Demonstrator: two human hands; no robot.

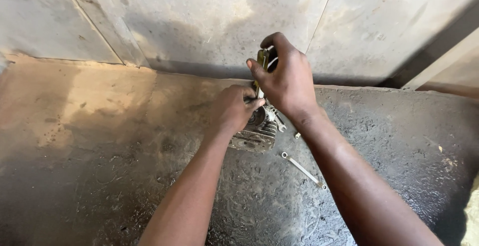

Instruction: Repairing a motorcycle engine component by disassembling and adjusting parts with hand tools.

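A small finned metal engine part (pixel 259 135) rests on the grimy concrete floor (pixel 100 141) near the wall. My left hand (pixel 233 107) grips its top and steadies it. My right hand (pixel 285 79) is closed around the handle of an upright tool (pixel 262 59), a screwdriver by its look, whose shaft points down into the part. The tool's tip is hidden between my hands.
A slim ring spanner (pixel 303 169) lies on the floor just right of the part, beside my right forearm. A small metal piece (pixel 298 135) lies near it. A tiled wall (pixel 199 21) rises right behind the part. The floor is oily and dark on the right.
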